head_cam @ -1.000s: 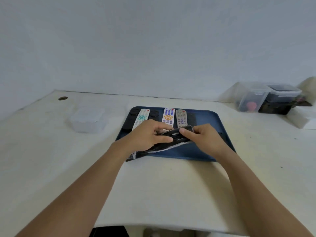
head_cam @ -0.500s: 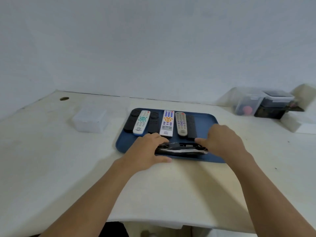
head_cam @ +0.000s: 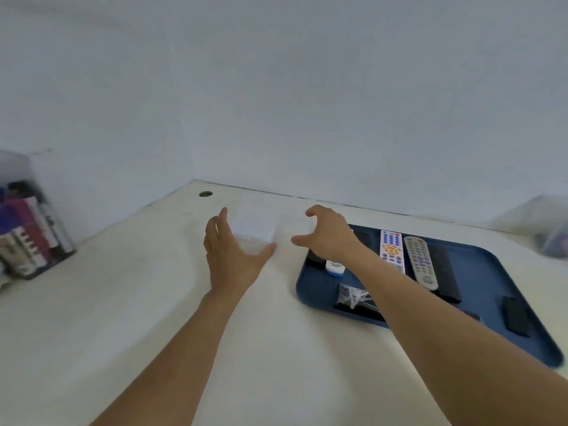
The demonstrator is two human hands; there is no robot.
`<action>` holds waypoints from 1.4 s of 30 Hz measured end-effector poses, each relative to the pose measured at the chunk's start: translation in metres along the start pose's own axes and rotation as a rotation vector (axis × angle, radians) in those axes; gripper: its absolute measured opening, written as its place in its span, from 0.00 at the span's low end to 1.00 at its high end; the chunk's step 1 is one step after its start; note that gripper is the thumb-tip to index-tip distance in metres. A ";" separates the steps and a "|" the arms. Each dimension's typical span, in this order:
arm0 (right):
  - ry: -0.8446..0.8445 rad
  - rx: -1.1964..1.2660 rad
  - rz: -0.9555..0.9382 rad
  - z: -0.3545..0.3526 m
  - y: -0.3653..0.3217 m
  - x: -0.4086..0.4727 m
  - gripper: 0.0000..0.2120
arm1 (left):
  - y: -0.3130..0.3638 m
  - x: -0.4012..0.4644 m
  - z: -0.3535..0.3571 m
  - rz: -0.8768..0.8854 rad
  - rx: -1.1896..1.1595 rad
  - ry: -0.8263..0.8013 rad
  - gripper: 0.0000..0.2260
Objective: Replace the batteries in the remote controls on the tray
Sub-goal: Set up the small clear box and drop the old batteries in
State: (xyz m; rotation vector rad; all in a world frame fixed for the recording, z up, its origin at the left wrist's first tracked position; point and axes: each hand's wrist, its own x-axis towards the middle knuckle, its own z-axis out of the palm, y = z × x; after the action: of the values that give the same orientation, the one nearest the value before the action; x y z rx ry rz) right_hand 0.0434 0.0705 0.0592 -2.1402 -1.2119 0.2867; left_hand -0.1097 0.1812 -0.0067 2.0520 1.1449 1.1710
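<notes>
Several long remote controls (head_cam: 391, 251) lie side by side on the dark blue plastic tray (head_cam: 485, 272) at the right of the white table (head_cam: 123, 302). Both hands are spread and empty, left hand (head_cam: 229, 253) and right hand (head_cam: 330, 235) flanking a small translucent plastic box (head_cam: 255, 229) left of the tray.

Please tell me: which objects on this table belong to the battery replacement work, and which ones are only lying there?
For the job:
blue tray
white remote
grey remote
black remote
translucent box, with the left hand and right hand open on either side of it

Just lying about:
clear container of dark items
blurred container
</notes>
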 end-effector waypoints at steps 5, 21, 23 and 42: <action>-0.024 -0.285 0.022 0.011 0.001 0.061 0.43 | -0.012 0.019 0.019 -0.133 -0.099 -0.081 0.59; 0.027 -0.340 0.072 -0.014 0.013 0.106 0.45 | -0.032 0.038 0.020 -0.170 -0.120 0.041 0.51; 0.053 -0.252 0.089 -0.036 0.016 0.078 0.45 | -0.022 0.034 0.013 -0.049 -0.217 0.136 0.50; 0.223 -0.553 -0.188 -0.201 0.109 -0.163 0.29 | 0.183 -0.087 0.071 -0.317 -1.099 -0.508 0.32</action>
State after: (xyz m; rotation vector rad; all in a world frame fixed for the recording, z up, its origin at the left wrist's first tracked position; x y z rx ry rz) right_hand 0.1253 -0.1900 0.1235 -2.4016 -1.4647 -0.4064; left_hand 0.0042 0.0109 0.0569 1.1353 0.3733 0.7599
